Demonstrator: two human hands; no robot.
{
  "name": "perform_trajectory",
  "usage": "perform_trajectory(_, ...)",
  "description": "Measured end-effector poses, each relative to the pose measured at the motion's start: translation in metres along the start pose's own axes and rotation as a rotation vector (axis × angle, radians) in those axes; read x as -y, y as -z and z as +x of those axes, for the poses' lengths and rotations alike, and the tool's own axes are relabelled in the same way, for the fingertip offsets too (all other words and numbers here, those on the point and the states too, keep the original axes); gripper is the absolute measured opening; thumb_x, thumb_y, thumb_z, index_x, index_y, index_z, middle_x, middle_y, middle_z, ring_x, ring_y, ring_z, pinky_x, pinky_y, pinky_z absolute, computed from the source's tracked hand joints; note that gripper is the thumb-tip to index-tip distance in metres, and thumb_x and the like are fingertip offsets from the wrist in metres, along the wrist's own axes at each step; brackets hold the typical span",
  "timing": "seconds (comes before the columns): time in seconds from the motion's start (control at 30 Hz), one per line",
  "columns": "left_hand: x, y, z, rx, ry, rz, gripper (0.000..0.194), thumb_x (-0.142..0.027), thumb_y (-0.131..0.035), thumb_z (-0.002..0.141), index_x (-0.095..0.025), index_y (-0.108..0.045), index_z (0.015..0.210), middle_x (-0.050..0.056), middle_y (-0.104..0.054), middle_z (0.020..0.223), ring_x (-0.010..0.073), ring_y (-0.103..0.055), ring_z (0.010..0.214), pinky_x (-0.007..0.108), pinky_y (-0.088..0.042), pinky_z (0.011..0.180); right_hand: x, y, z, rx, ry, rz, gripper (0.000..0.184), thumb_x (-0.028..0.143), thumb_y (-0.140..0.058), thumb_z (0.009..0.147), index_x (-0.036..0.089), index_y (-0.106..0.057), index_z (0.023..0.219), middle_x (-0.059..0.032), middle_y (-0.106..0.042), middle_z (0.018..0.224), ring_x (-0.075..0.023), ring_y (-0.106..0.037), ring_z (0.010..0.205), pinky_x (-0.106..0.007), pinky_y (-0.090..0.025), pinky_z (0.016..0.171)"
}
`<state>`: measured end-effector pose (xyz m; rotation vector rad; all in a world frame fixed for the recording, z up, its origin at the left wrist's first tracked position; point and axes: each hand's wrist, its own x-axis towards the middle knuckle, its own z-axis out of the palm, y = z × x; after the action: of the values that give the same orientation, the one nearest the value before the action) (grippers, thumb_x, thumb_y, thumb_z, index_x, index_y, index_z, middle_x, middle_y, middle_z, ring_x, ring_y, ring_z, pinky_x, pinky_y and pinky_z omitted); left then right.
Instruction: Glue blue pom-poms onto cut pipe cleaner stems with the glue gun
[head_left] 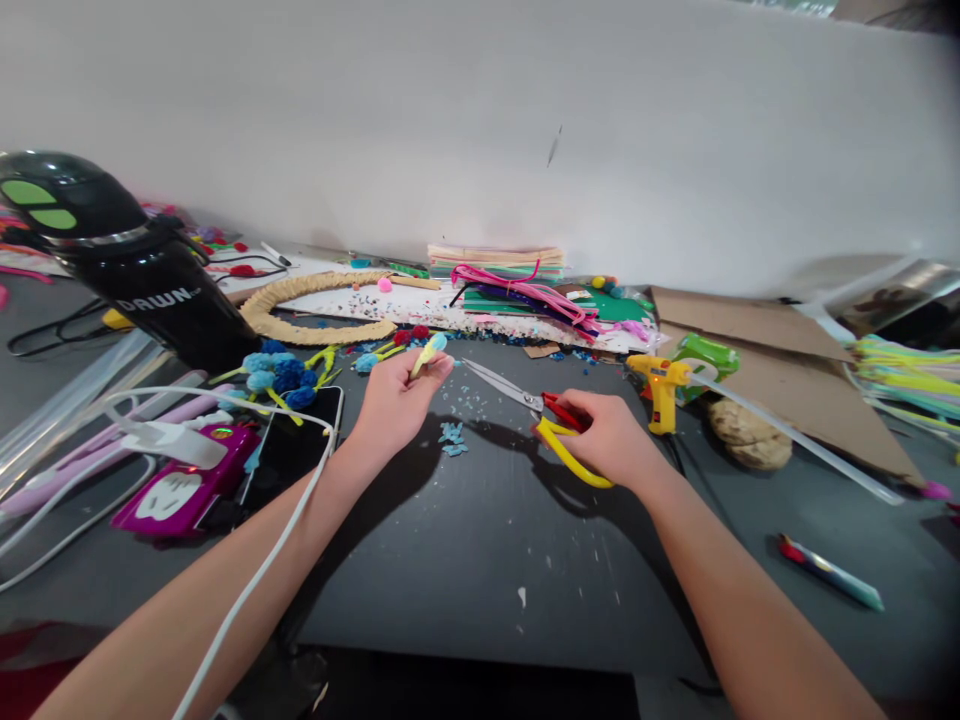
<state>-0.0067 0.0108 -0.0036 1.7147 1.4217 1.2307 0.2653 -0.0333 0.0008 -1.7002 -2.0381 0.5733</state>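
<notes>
Between the fingers of my left hand (401, 400) is a small pipe-cleaner piece (429, 352), pale yellow with a light blue fuzzy tip. My right hand (611, 435) grips scissors (570, 450) by their red and yellow handles. The blades look nearly closed, and their tips point left, a little apart from the blue tip. Below the left hand, light blue fuzzy clippings (452, 438) lie in a small heap on the dark table (480, 560). Left of that hand is a bunch of blue pom-pom pieces (281, 375) on yellow-green stems.
At left stand a black bottle (161, 285) and a magenta power strip (187, 480); its white cable (281, 550) crosses my left forearm. A yellow glue gun (661, 390), a round tan object (748, 434) and cardboard (795, 400) lie right. Pink pipe cleaners (525, 290) rest behind.
</notes>
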Motion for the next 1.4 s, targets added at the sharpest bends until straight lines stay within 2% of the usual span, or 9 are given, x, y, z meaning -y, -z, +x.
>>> perform_trajectory(0.5, -0.0047, -0.0002, -0.001, -0.005, 0.017, 0.002, 0.026, -0.039, -0.061, 0.084, -0.015, -0.068, 0.079, -0.001, -0.052, 0.065, 0.0116, -0.04, 0.062, 0.024, -0.033, 0.058, 0.0013, 0.0018, 0.0011, 0.021, 0.0, 0.005, 0.024, 0.035, -0.067, 0.073, 0.02, -0.05, 0.066, 0.0046, -0.047, 0.061, -0.012, -0.037, 0.059, -0.025, -0.028, 0.054)
perform_trajectory(0.67, -0.0048, -0.0003, -0.0002, -0.02, 0.01, -0.003, 0.027, -0.041, -0.062, 0.083, -0.015, -0.069, 0.079, 0.0, -0.054, 0.067, 0.0128, -0.043, 0.063, 0.024, -0.034, 0.058, 0.0015, -0.0002, -0.0002, -0.009, -0.005, 0.057, 0.032, 0.045, -0.07, 0.073, 0.021, -0.049, 0.069, 0.0039, -0.05, 0.062, -0.0123, -0.038, 0.059, -0.026, -0.03, 0.054)
perform_trajectory(0.87, -0.0047, 0.0001, -0.0007, -0.032, -0.004, -0.008, 0.025, -0.04, -0.062, 0.082, -0.016, -0.069, 0.077, 0.001, -0.055, 0.067, 0.0136, -0.044, 0.062, 0.024, -0.035, 0.056, 0.0023, -0.001, -0.0013, -0.021, 0.0, 0.08, 0.041, 0.054, -0.068, 0.073, 0.021, -0.045, 0.066, 0.0031, -0.046, 0.062, -0.0125, -0.036, 0.059, -0.026, -0.028, 0.053)
perform_trajectory(1.17, -0.0088, 0.0004, -0.0019, -0.028, -0.004, -0.003, 0.026, -0.039, -0.061, 0.084, -0.015, -0.067, 0.076, 0.0, -0.051, 0.063, 0.0122, -0.041, 0.06, 0.025, -0.034, 0.057, 0.0034, -0.0005, -0.0008, -0.003, -0.011, 0.047, 0.039, 0.052, -0.066, 0.074, 0.02, -0.045, 0.065, 0.0037, -0.044, 0.062, -0.0122, -0.034, 0.059, -0.026, -0.026, 0.053)
perform_trajectory(1.4, -0.0015, -0.0026, -0.0021, -0.035, -0.01, -0.027, 0.026, -0.04, -0.062, 0.084, -0.016, -0.068, 0.078, 0.0, -0.056, 0.068, 0.0127, -0.045, 0.063, 0.025, -0.036, 0.06, 0.0055, -0.0005, -0.0002, 0.007, -0.018, 0.028, 0.039, 0.053, -0.065, 0.075, 0.021, -0.045, 0.065, 0.0035, -0.045, 0.061, -0.0125, -0.034, 0.059, -0.026, -0.026, 0.053)
